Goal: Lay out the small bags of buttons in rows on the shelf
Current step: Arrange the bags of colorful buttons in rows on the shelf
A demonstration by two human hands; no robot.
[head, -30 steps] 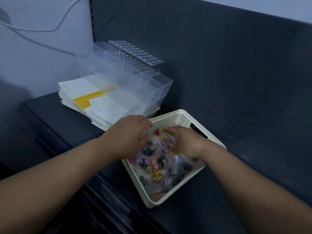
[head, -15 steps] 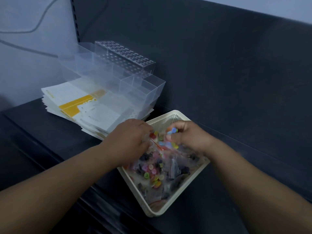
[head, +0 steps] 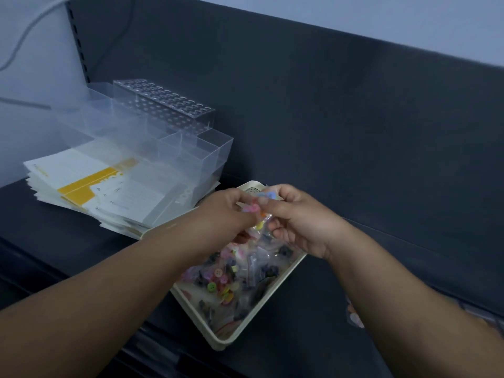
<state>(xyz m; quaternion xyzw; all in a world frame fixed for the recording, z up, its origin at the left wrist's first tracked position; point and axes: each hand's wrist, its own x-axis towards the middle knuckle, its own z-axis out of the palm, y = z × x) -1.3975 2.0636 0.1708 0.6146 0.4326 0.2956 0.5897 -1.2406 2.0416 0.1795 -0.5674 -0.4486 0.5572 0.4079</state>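
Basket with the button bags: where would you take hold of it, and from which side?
Likely the bare right rim of the basket, grip coming from the right: that edge is straight and exposed, while the left arm covers the left side and papers sit beside it.

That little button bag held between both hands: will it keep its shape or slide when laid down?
Probably floppy: the clear bag hangs crumpled between the left hand and right hand, so its buttons likely shift inside. Likely light, since fingertips alone pinch it. The film may slide on the smooth dark shelf.
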